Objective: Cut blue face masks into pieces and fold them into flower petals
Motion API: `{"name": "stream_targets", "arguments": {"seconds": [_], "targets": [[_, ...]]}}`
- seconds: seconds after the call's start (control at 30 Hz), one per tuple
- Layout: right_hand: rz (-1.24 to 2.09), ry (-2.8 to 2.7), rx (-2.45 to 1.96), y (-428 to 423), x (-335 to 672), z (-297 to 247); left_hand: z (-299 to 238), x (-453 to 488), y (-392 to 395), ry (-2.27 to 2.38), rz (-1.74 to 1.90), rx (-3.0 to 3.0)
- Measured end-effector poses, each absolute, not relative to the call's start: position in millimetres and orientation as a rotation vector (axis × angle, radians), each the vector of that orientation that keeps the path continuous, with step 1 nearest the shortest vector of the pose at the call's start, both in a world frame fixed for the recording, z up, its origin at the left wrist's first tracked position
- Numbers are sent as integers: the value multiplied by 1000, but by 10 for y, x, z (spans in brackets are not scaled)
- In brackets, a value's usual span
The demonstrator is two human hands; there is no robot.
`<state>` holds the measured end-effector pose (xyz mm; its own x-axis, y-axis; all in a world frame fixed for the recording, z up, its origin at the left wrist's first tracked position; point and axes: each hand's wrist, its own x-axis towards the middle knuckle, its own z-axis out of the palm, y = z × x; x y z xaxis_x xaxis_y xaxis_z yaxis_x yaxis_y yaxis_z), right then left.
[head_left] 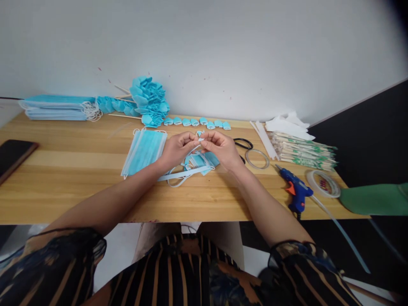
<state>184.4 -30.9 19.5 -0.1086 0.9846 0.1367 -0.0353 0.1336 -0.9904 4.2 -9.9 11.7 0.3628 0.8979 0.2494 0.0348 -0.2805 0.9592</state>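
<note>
Close together above the wooden table, my left hand [177,148] and my right hand [222,148] pinch a small blue-and-white piece of mask fabric [200,134] between their fingertips. Part of that piece is hidden by the fingers. Below the hands lie cut mask strips [185,173] and blue mask scraps [204,159], loosely tangled. A whole blue face mask [145,148] lies flat beside my left hand. Behind the hands, several small folded blue petals [194,122] form a row. Black-handled scissors [243,143] lie partly covered by my right hand.
To the left are a stack of masks [60,107], blue fabric flowers on sticks [148,100] and a phone [14,155]. A blue glue gun [296,189], tape rolls [323,183], wrapped chopsticks [304,151], white scraps [290,124] and a green object [374,199] are at right.
</note>
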Motion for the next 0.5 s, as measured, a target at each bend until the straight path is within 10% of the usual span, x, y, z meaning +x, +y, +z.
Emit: {"name": "stream_targets", "arguments": {"seconds": [0.5], "targets": [[1129,-1183,-1024,-306,1891,260,95,26,-90,950,952,1690]]}}
